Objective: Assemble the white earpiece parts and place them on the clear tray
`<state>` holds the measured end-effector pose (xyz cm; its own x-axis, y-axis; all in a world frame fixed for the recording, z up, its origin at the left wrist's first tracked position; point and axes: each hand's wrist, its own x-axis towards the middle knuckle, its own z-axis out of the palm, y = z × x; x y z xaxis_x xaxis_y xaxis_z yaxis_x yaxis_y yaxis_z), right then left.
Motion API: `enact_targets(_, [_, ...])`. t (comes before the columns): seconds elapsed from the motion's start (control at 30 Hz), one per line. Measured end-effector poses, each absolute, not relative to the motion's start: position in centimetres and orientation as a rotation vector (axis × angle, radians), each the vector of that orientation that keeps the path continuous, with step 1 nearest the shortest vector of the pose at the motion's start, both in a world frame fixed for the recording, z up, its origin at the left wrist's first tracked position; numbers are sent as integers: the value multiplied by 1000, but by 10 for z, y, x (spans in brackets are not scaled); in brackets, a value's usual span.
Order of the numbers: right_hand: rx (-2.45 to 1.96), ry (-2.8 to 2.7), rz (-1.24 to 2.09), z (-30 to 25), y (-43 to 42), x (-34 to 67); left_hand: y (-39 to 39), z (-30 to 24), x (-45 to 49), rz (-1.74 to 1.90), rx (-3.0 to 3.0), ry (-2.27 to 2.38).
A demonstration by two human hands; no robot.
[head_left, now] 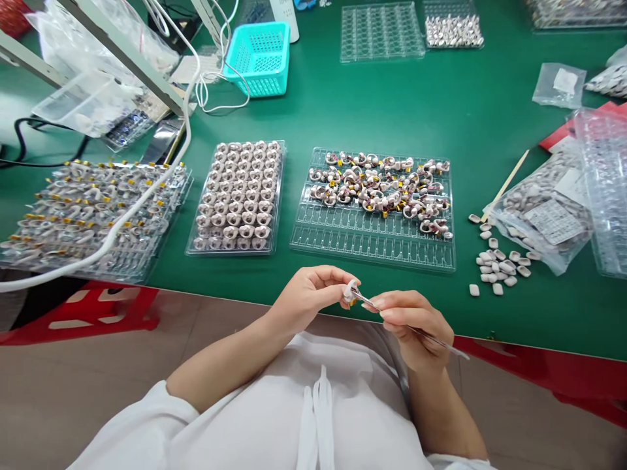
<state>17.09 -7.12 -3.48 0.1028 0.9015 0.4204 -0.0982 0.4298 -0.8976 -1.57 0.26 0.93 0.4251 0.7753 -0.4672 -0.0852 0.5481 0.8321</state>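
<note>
My left hand pinches a small white earphone part between thumb and fingertips, just above the table's front edge. A bit of yellow shows on the underside of that part. In my right hand is a pair of thin metal tweezers, slanting up to the left, with the tips touching the earphone part. Whether the tips grip anything is too small to tell. Straight ahead lies a clear tray with loose earphone parts, some showing yellow tabs, heaped over its back rows.
Left of it stand a filled tray of pale parts and stacked trays crossed by a white cable. Small pale caps, a wooden stick and a plastic bag lie right. A turquoise basket sits behind.
</note>
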Motion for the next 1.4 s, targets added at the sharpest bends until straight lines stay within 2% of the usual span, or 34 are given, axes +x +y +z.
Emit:
enact_targets(0.8, [-902,-1290,921,-22,-70,181,-1,17,-10,610,857,965])
enact_targets(1.03, [-944,-1085,804,-18,-65,173,-3,18,-12,656,912,950])
enact_targets(1.2, [-1149,-1358,740,-19,-66,167,-3,17,-9,695,907,973])
enact_targets(1.4, [-1095,-1487,600,-12,-55,157,-3,19,-1,722,877,968])
